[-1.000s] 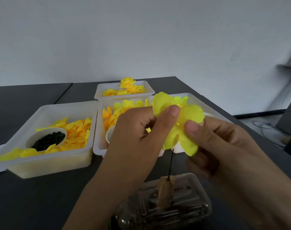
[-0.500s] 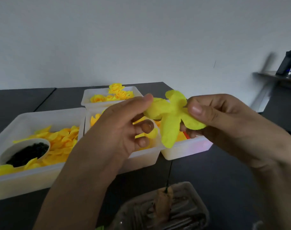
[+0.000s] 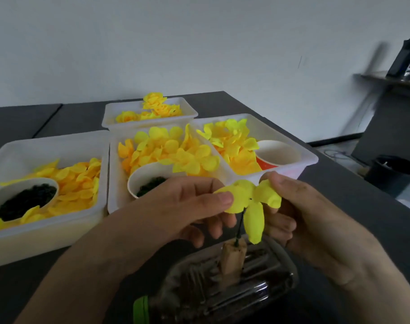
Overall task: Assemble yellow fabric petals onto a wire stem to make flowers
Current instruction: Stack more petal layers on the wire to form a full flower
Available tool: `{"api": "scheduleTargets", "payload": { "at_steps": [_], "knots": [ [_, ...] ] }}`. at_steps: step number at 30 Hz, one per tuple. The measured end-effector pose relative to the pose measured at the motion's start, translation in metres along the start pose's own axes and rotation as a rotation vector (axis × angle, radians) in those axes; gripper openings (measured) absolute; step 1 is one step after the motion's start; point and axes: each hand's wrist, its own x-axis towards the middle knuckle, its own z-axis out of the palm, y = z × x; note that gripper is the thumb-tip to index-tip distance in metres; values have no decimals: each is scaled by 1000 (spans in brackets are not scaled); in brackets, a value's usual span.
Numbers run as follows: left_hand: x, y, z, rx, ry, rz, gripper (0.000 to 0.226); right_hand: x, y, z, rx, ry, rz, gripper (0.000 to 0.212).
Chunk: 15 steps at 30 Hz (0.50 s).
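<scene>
A yellow fabric petal piece [image 3: 248, 197] with several lobes sits on top of a thin dark wire stem [image 3: 239, 226]. The stem stands in a cork block [image 3: 232, 258] on a clear plastic bottle [image 3: 222, 293] lying on its side. My left hand [image 3: 176, 213] pinches the piece's left lobe between thumb and fingers. My right hand [image 3: 299, 213] pinches the right lobe. A small dark hole shows at the piece's centre. The stem's upper end is hidden under the fabric.
Four white trays stand behind on the dark table: left tray [image 3: 24, 232] with orange petals and a cup of dark beads, middle tray [image 3: 113, 178] with petals and a bead cup, right tray [image 3: 302, 155] with petals and a paper cup, back tray [image 3: 190, 108] with finished flowers.
Both hands have lowered the petal piece from up in front of the trays down onto the wire stem. The camera has tilted down, showing more of the trays.
</scene>
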Motion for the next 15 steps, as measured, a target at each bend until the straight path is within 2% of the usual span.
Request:
{"api": "scheduleTargets", "payload": {
  "at_steps": [2, 6, 11, 15],
  "knots": [
    [2, -1, -1, 58, 14, -10, 40, 1, 6, 0, 28, 18, 0, 27],
    [3, -4, 0, 174, 41, -33, 33, 0, 12, -3, 44, -11, 10, 28],
    [3, -6, -8, 146, 11, -34, 40, 0, 19, -2, 36, -9, 15, 30],
    [5, -12, -18, 90, -77, -9, 44, -3, 20, -2, 6, -14, 19, 32]
  ]
}}
